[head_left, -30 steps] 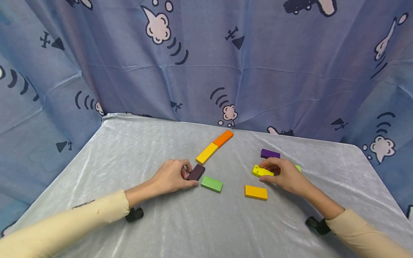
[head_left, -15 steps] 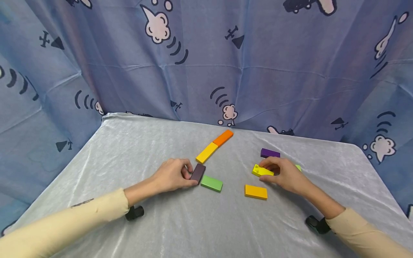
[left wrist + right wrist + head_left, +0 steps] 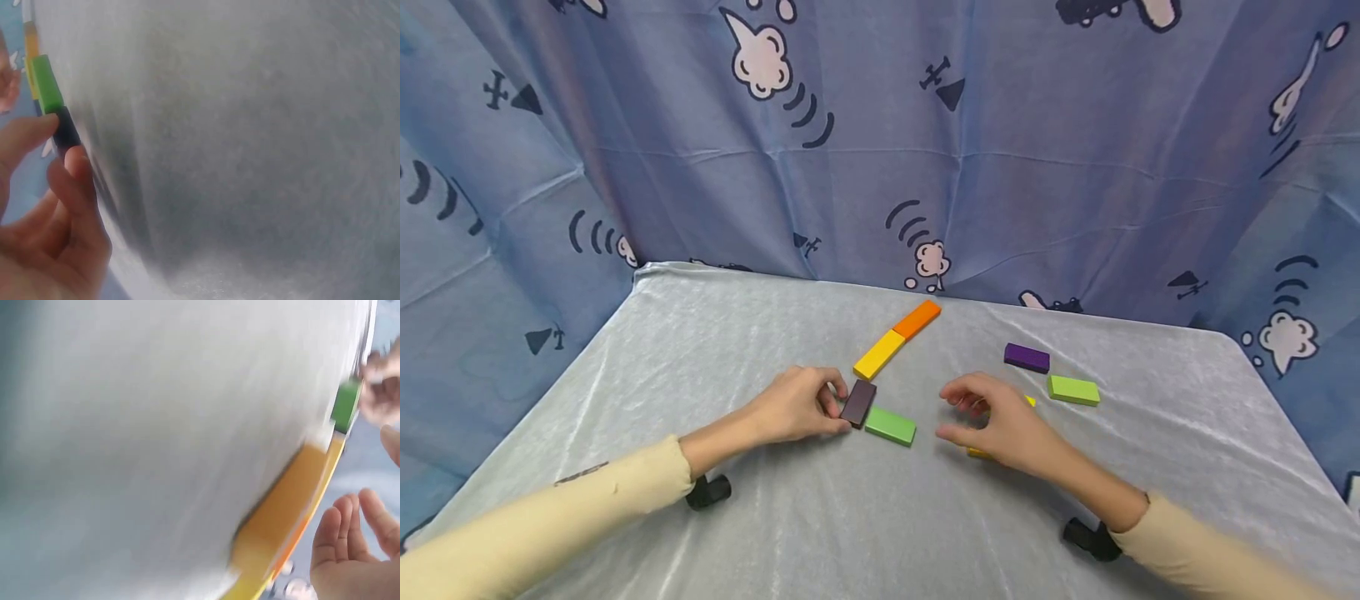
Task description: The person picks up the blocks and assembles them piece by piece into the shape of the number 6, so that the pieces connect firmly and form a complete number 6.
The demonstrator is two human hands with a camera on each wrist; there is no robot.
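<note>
In the head view my left hand (image 3: 797, 406) pinches a dark brown rectangular block (image 3: 858, 403) lying on the cloth. Thumb and fingertips hold the dark block (image 3: 66, 128) in the left wrist view too. Just right of it lies a green block (image 3: 891, 426), its near corner close to the dark one. My right hand (image 3: 1000, 421) hovers with thumb and fingers apart, nothing between them. Under and behind that hand, a bright yellow block (image 3: 1031, 401) and an amber block (image 3: 978, 453) are mostly hidden. The right wrist view shows the amber block (image 3: 281, 500) blurred.
A yellow block (image 3: 878, 355) and an orange block (image 3: 917, 320) lie end to end in a slanting line beyond the dark one. A purple block (image 3: 1027, 357) and a lime block (image 3: 1073, 390) lie at the right. A patterned curtain (image 3: 865, 150) hangs behind the cloth-covered table (image 3: 715, 333).
My right hand has let go of the bright yellow block and moved left, uncovering the lime block. My left hand has turned the dark block slightly more upright in view, nearer the green one.
</note>
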